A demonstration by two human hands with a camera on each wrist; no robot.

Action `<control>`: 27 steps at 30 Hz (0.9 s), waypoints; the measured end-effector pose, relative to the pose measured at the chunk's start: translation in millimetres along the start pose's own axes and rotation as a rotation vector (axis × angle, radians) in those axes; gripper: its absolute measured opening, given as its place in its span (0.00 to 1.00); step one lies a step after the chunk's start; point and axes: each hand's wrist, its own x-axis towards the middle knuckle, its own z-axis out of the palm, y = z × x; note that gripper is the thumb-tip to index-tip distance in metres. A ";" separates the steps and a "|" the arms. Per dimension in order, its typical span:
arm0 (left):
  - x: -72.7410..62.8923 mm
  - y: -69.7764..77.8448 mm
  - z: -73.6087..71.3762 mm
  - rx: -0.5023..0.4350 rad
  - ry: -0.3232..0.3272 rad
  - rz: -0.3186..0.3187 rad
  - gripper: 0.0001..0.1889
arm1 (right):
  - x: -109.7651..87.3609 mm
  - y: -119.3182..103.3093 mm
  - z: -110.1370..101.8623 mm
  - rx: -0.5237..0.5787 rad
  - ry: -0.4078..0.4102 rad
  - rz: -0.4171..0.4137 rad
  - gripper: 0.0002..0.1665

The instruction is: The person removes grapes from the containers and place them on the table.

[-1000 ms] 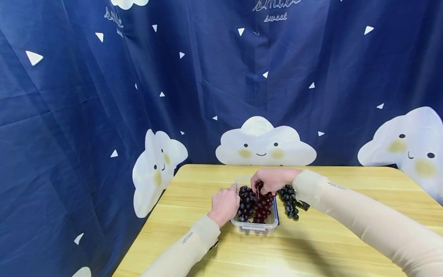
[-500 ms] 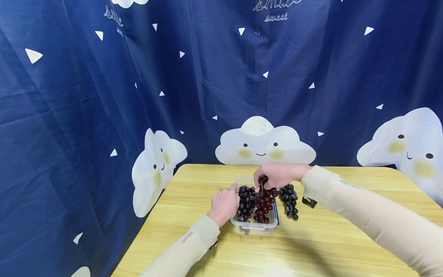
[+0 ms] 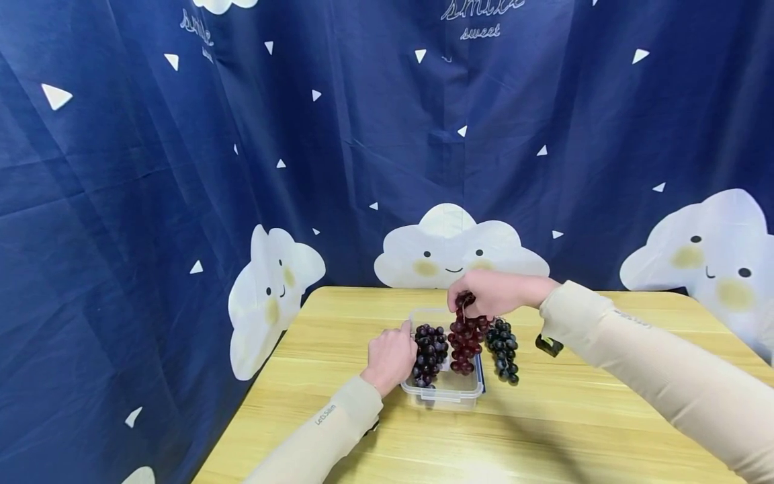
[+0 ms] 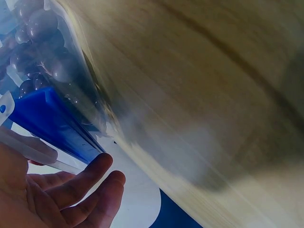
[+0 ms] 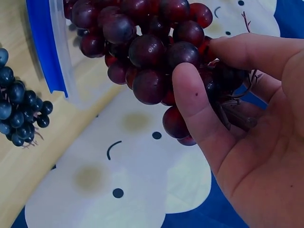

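A: Where's the glossy dark-red bunch of grapes (image 3: pixel 464 346)?

B: Hanging over the right-hand part of the clear plastic box (image 3: pixel 444 394). The right hand (image 3: pixel 492 296) grips its top, thumb and fingers around the upper grapes and the thin brown stem (image 5: pixel 230 105).

A: And the left hand (image 3: pixel 390 357)?

B: Holding the box's left rim, fingers and thumb to either side, near a blue plastic flap (image 4: pixel 52 126).

A: What worries you?

B: The pinch, mostly. All that weight hangs from a small patch, so if grapes roll under the thumb or pull off the stem, the bunch could drop.

A: Onto what?

B: The box, or the blue-black bunch (image 3: pixel 503 349) on the pale wooden desk (image 3: pixel 574 417), just right of it.

A: Could it snag?

B: Possibly. The lowest grapes look near the right wall and its blue plastic strip (image 5: pixel 45 47); I can't tell whether they touch. A catch there might drag the box if the left hand slackened, jolting the dusky purple bunch (image 3: pixel 429 351) lying inside on the left.
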 end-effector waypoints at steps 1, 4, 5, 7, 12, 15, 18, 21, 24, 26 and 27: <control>0.0 0.3 -0.3 -0.001 0.004 0.002 0.21 | -0.8 -0.1 -1.8 0.004 0.006 0.004 0.14; 0.0 1.0 -1.0 -0.004 0.011 0.003 0.21 | -3.1 -1.8 -7.8 0.003 0.019 0.010 0.15; 0.1 1.2 -1.1 -0.005 0.012 0.003 0.21 | -4.0 -2.4 -9.7 0.000 0.022 0.012 0.15; 0.5 1.4 -1.3 -0.005 0.013 0.002 0.21 | -6.5 -3.8 -13.8 -0.002 0.032 0.015 0.15; 1.7 2.4 -3.6 -0.007 0.009 0.004 0.21 | -16.1 -7.2 -23.5 0.006 0.055 0.032 0.15; 1.9 2.4 -4.0 -0.011 0.006 0.004 0.22 | -22.7 -8.4 -28.2 0.009 0.068 0.039 0.15; 1.6 1.8 -2.7 -0.010 0.001 -0.003 0.22 | -28.5 -8.3 -31.7 -0.002 0.084 0.045 0.16; 0.8 1.0 -1.6 -0.006 -0.003 -0.012 0.22 | -33.7 -5.4 -33.5 -0.014 0.099 0.051 0.15; 0.1 0.6 -1.6 -0.006 -0.004 -0.013 0.22 | -39.0 -1.4 -34.4 0.000 0.100 0.074 0.15; -0.1 0.5 -1.6 -0.007 -0.005 -0.012 0.22 | -42.6 1.5 -34.9 0.022 0.096 0.090 0.15; -0.2 0.4 -1.6 -0.008 -0.008 -0.011 0.22 | -44.4 3.1 -35.2 0.027 0.096 0.096 0.15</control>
